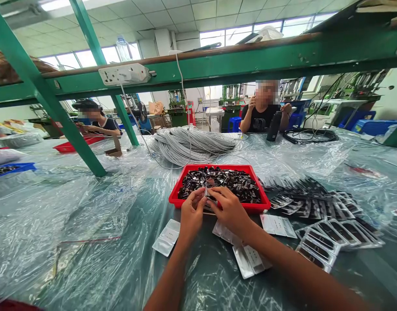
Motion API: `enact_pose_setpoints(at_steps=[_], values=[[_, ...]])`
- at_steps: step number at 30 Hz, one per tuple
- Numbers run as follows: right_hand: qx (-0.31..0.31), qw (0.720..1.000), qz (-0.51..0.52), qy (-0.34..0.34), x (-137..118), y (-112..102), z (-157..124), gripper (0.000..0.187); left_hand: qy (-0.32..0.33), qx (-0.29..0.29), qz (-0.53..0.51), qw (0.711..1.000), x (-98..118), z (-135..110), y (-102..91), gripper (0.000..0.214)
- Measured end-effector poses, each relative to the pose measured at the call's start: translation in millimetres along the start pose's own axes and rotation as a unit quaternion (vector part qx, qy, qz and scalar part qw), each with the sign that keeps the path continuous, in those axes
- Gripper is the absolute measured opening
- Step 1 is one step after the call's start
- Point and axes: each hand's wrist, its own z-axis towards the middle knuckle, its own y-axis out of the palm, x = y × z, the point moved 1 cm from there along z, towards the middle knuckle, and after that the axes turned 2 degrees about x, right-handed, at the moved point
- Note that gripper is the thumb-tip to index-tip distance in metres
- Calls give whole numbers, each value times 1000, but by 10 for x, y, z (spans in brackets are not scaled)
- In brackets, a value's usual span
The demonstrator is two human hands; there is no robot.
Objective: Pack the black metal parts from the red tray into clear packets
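A white packet (167, 237) lies left of the left hand (192, 212); both hands' fingers pinch a small shiny piece (207, 192) between them, seemingly light, stiff and slippery, best held by its edges. A red tray (176, 200) sits just beyond; clear packs (320, 240) lie right of the right hand (231, 208).

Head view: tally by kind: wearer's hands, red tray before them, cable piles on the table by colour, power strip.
Left hand, right hand: 2
Red tray: 1
Grey cable pile: 1
Black cable coil: 1
Power strip: 1
Total: 6
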Motion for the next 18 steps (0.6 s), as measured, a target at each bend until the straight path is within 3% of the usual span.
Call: enact_pose_setpoints(at_steps=[5, 10, 14, 18], values=[[-5, 994, 83, 71, 25, -37, 32, 14, 11, -35, -38, 999, 63, -3, -10, 48], [-87, 963, 169, 192, 133, -198, 118, 10, 6, -88, -34, 995, 104, -3, -22, 54], [-106, 968, 163, 158, 171, -255, 140, 7, 2, -104, -10, 995, 79, 19, -42, 50], [-44, 979, 143, 135, 244, -264, 158, 9, -4, -11, 4, 1000, -13, 105, -113, 47]])
